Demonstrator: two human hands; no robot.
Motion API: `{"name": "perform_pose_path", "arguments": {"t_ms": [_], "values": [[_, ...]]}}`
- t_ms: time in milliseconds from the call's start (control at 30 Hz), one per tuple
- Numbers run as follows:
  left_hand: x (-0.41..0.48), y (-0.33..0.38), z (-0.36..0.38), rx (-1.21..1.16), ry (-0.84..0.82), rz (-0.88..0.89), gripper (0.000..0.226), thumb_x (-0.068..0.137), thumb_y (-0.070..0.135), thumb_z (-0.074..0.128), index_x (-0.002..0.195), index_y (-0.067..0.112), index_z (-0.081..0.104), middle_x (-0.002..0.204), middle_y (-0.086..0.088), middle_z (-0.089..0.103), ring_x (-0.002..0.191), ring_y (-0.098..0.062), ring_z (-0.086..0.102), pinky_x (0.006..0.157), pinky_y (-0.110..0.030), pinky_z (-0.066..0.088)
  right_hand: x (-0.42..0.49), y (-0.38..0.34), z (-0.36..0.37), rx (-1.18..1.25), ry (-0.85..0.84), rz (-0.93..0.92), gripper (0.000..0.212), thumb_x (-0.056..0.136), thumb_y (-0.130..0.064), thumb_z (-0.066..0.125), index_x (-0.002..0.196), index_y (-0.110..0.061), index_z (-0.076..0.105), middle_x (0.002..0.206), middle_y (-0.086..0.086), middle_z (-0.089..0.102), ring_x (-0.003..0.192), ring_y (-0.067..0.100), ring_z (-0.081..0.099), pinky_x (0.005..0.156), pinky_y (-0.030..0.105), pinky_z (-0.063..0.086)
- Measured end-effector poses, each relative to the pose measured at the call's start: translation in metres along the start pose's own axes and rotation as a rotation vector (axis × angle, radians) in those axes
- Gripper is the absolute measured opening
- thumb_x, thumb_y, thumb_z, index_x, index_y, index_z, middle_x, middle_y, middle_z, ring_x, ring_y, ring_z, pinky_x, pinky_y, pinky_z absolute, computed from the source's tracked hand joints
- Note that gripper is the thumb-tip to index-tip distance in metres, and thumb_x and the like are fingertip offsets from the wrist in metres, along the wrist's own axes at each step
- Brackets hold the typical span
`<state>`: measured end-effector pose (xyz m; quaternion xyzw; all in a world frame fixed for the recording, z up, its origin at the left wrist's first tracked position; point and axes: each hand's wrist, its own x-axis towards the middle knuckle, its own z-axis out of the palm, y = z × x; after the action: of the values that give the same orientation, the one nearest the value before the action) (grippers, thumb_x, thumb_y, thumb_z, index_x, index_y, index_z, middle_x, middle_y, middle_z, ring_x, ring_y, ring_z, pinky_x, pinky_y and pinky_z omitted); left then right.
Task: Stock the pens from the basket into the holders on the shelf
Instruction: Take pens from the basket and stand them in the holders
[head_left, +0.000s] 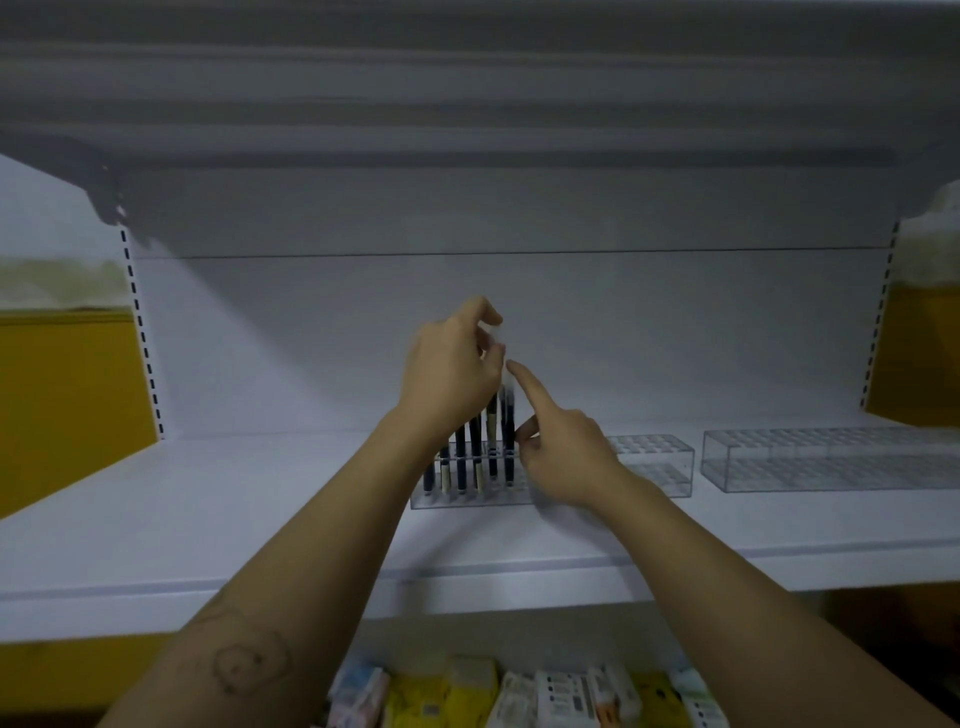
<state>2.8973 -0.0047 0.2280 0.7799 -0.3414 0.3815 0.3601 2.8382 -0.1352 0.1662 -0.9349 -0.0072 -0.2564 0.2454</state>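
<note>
Pen (497, 336) pinched in left hand (452, 364) is blurred; right hand (561, 457) points, its grip unclear.
</note>
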Motion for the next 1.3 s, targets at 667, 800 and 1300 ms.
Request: {"name": "perform_pose_path", "arguments": {"t_ms": [667, 800, 1300], "values": [[-0.011, -0.027, 0.014, 0.197, -0.11, -0.028, 0.031, 0.091, 0.023, 0.058, 0.121, 0.018, 0.057, 0.115, -0.001, 0.064, 0.101, -0.019, 0.059, 0.078, -0.03, 0.05, -0.002, -0.002, -0.002, 0.021, -0.019, 0.006, 0.094, 0.087, -0.007, 0.056, 0.149, -0.047, -0.002, 0.097, 0.001, 0.068, 0.082, 0.02, 0.064, 0.079, 0.037, 0.056], [-0.008, -0.026, 0.013, 0.237, -0.15, -0.018, 0.032, 0.092, 0.026, 0.057, 0.123, 0.017, 0.055, 0.117, -0.001, 0.063, 0.1, -0.018, 0.059, 0.075, -0.026, 0.044, -0.002, -0.004, -0.003, 0.009, -0.033, 0.021, 0.094, 0.088, -0.007, 0.056, 0.149, -0.048, -0.003, 0.097, 0.003, 0.069, 0.083, 0.022, 0.065, 0.08, 0.039, 0.056], [-0.037, -0.022, -0.001, 0.452, -0.204, 0.139, 0.054, 0.092, 0.033, 0.053, 0.143, 0.019, 0.042, 0.145, -0.003, 0.046, 0.136, -0.02, 0.037, 0.12, -0.04, 0.006, -0.008, -0.008, -0.013, 0.096, -0.095, 0.032, 0.101, 0.091, -0.013, 0.061, 0.149, -0.041, -0.016, 0.134, 0.014, 0.047, 0.107, 0.029, 0.058, 0.091, 0.043, 0.051]]}}
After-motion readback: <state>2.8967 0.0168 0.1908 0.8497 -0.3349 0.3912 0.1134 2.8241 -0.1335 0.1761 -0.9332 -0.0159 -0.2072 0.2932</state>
